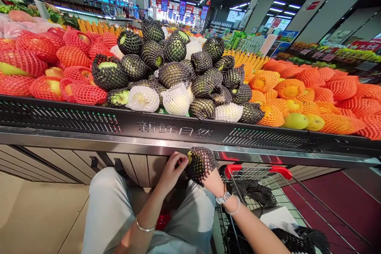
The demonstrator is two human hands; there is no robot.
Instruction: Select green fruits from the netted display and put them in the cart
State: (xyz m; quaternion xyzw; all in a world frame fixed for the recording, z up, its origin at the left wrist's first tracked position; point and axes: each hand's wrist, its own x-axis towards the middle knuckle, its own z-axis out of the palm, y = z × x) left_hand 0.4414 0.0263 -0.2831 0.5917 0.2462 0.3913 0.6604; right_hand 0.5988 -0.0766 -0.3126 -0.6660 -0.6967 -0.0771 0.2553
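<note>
My right hand (212,182) is pushed into a black foam net sleeve (204,162), which covers its fingers and knuckles. At the sleeve's left end shows a yellow-green fruit (189,157), apparently gripped by that hand; most of it is hidden. My left hand (174,168) is closed in a pinch, thumb and fingertips right beside the fruit's exposed end. Whether anything small is between those fingertips I cannot tell. Both hands are above my knees, just below the display's metal edge. Behind them is a pile of green fruits in black nets (174,74), with several in white nets (176,99).
A black crate front (175,129) and steel ledge (125,141) run across ahead. Fruits in red nets (77,73) lie left, ones in orange nets (290,88) right. A wire shopping cart (262,182) with red corners stands close at right, holding black nets (262,193).
</note>
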